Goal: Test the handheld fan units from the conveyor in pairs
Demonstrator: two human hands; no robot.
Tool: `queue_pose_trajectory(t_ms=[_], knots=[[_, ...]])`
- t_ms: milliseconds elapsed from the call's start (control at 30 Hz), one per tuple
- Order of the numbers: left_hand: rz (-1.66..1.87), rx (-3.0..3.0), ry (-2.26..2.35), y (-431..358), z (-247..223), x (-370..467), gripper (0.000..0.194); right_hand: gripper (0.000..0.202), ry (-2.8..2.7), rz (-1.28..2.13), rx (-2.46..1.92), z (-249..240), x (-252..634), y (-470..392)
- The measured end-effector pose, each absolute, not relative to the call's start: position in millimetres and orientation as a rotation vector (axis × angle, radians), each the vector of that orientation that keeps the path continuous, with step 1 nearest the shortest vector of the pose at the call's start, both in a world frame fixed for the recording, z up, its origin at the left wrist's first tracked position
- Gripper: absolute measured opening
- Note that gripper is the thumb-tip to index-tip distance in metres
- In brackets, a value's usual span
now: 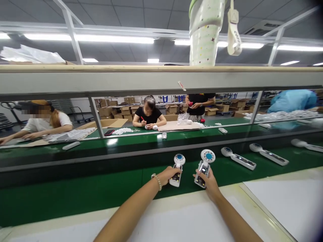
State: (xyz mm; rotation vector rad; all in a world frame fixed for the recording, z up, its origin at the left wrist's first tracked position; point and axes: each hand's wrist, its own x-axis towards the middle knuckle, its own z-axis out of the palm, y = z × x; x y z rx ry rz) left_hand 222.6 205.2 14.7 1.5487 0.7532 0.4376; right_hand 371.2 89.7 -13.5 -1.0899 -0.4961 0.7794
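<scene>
Holding one device per hand: left hand [166,175] grasps left device [178,165], right hand [211,183] grasps right device [203,167]. Both over belt [101,191], apart, long axes pointing away, round ends [208,156] farthest.

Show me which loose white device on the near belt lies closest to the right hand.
The leftmost loose device; the middle device and rightmost device lie farther from the right hand.

Bare forearms [131,210], pale beaded bracelet [158,182]
</scene>
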Motion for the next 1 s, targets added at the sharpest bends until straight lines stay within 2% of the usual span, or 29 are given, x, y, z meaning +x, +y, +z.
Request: queue_pose_trajectory(t_ms=[133,333,600,1000], knots=[[0.49,1.357,0.778,184,26,128,0.026,0.038,-0.509,0.981,-1.083,-9,327,84],[0.678,1.153,0.837,162,22,30,0.046,0.038,-0.579,1.277,-0.986,-7,238,97],[0.85,0.982,0.759,161,-5,14,0.037,0.054,-0.679,1.475,-0.868,-5,181,114],[0.763,1.033,0.693,157,-1,12,0.043,0.054,-0.725,1.514,-0.877,-9,187,113]])
